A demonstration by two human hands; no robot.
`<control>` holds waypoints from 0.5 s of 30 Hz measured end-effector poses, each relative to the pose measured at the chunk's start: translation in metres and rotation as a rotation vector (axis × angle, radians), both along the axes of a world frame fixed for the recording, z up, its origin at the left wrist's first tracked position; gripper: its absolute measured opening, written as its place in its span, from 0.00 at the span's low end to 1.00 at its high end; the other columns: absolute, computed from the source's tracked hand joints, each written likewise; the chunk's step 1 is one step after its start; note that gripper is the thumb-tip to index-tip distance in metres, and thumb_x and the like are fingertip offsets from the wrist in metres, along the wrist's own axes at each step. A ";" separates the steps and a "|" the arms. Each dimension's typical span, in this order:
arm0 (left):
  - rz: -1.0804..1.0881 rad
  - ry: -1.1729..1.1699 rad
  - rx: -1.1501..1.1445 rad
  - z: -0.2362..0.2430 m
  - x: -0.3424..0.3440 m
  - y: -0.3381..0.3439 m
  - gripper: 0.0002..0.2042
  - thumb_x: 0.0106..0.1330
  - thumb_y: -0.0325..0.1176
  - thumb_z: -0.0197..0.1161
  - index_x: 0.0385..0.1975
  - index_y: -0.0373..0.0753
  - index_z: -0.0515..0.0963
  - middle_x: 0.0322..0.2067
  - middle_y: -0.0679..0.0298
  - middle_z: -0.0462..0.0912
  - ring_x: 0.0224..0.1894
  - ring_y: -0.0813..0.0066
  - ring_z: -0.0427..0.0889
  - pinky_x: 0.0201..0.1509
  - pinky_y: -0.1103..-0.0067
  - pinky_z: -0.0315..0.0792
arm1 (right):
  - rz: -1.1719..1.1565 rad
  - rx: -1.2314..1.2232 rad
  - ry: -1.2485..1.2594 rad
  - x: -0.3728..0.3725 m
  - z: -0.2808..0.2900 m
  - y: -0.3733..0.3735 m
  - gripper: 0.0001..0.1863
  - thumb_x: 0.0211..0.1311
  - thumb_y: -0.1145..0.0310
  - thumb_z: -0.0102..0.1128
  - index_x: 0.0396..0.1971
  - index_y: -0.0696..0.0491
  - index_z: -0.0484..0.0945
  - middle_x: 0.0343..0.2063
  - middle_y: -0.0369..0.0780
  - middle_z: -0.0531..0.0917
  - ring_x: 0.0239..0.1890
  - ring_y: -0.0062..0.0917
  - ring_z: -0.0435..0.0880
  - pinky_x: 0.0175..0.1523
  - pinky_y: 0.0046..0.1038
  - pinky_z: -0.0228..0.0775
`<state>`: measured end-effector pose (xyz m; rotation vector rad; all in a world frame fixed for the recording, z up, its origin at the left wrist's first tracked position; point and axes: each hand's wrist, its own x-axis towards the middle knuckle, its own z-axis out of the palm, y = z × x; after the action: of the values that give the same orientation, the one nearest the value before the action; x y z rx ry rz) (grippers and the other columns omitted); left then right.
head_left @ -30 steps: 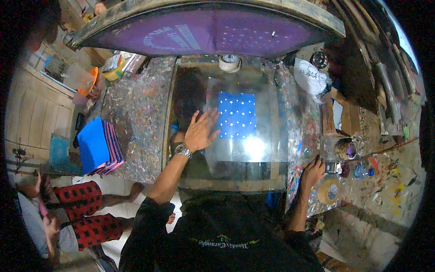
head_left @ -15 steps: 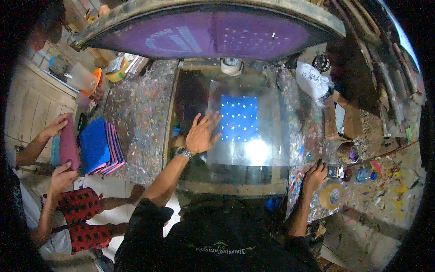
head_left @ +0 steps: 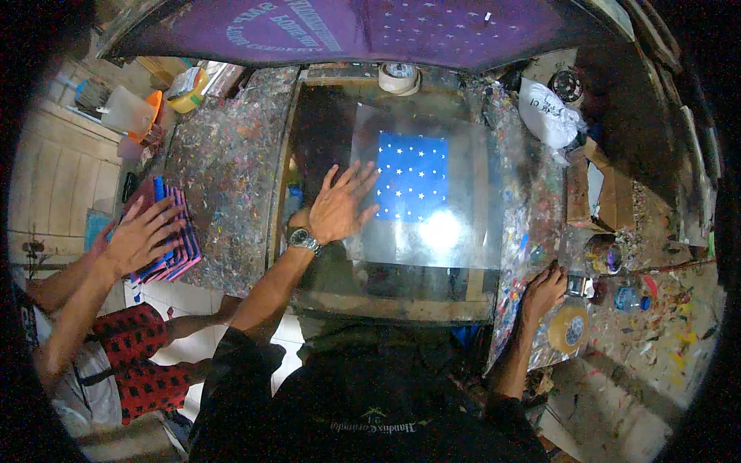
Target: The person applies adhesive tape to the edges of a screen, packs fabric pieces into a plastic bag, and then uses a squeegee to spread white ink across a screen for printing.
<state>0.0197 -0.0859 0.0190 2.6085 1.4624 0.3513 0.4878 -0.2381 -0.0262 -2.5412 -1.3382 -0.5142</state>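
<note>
My left hand (head_left: 340, 204) lies palm down with fingers spread on a clear sheet (head_left: 471, 185), its fingertips beside a blue piece patterned with white stars and dots (head_left: 413, 181). The clear sheet covers the glass-like work surface, and a bright reflection shows on it. My right hand (head_left: 546, 293) rests on the paint-spotted ledge at the right, fingers loosely extended and partly hard to see. Close to it are a small dark box (head_left: 576, 285) and a roll of tan tape (head_left: 569, 330). I see nothing held in either hand.
A purple printing screen (head_left: 340, 35) stands raised at the far side, above a white tape roll (head_left: 399, 79). On the left, another person's hand (head_left: 145, 239) covers a stack of blue and pink sheets (head_left: 185, 231). A cardboard box (head_left: 598, 185) and water bottle (head_left: 629, 299) sit right.
The other person's hand has swung over the stack; the mauve piece held there before is now mostly hidden. My hands keep their places, while the view has shifted slightly.
</note>
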 end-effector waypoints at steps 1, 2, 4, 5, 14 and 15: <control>-0.001 -0.002 -0.003 -0.001 -0.002 0.000 0.32 0.65 0.49 0.55 0.68 0.43 0.60 0.70 0.59 0.56 0.72 0.57 0.52 0.73 0.53 0.42 | 0.003 -0.007 -0.008 -0.002 0.000 0.000 0.20 0.70 0.57 0.45 0.58 0.49 0.70 0.59 0.45 0.70 0.60 0.43 0.67 0.58 0.53 0.56; -0.004 -0.017 -0.003 -0.004 -0.005 -0.001 0.32 0.65 0.49 0.55 0.68 0.43 0.60 0.70 0.59 0.56 0.72 0.57 0.52 0.73 0.53 0.42 | -0.005 -0.026 0.000 -0.004 -0.001 -0.001 0.20 0.70 0.58 0.45 0.58 0.49 0.70 0.59 0.46 0.70 0.60 0.43 0.68 0.59 0.52 0.57; -0.018 -0.046 0.018 -0.004 -0.008 0.004 0.32 0.65 0.48 0.55 0.68 0.42 0.60 0.70 0.59 0.56 0.72 0.57 0.52 0.73 0.54 0.42 | -0.027 -0.044 0.018 -0.005 0.002 0.003 0.20 0.70 0.59 0.46 0.58 0.49 0.70 0.59 0.46 0.70 0.60 0.43 0.68 0.59 0.51 0.57; -0.012 -0.019 0.013 -0.004 -0.008 0.004 0.31 0.66 0.48 0.54 0.67 0.42 0.60 0.70 0.58 0.57 0.72 0.58 0.53 0.73 0.55 0.42 | -0.007 -0.033 0.013 -0.008 0.001 0.001 0.20 0.68 0.60 0.48 0.58 0.49 0.70 0.59 0.46 0.70 0.59 0.44 0.68 0.59 0.51 0.57; 0.110 -0.250 0.054 -0.010 0.001 -0.001 0.25 0.67 0.33 0.52 0.65 0.35 0.62 0.66 0.49 0.62 0.69 0.52 0.59 0.72 0.62 0.49 | 0.119 0.260 -0.065 -0.020 0.052 -0.018 0.21 0.62 0.61 0.57 0.53 0.52 0.73 0.56 0.48 0.71 0.60 0.48 0.66 0.63 0.52 0.52; 0.152 -0.306 0.079 -0.014 0.001 -0.003 0.24 0.68 0.31 0.51 0.64 0.34 0.63 0.66 0.48 0.63 0.68 0.52 0.60 0.72 0.63 0.51 | -0.009 0.261 -0.126 -0.013 0.060 -0.033 0.22 0.62 0.60 0.57 0.54 0.53 0.72 0.56 0.49 0.71 0.60 0.48 0.66 0.62 0.52 0.52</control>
<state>0.0203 -0.0887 0.0052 2.3697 1.5654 0.8001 0.4753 -0.2715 0.0337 -2.3364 -1.2092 -0.8068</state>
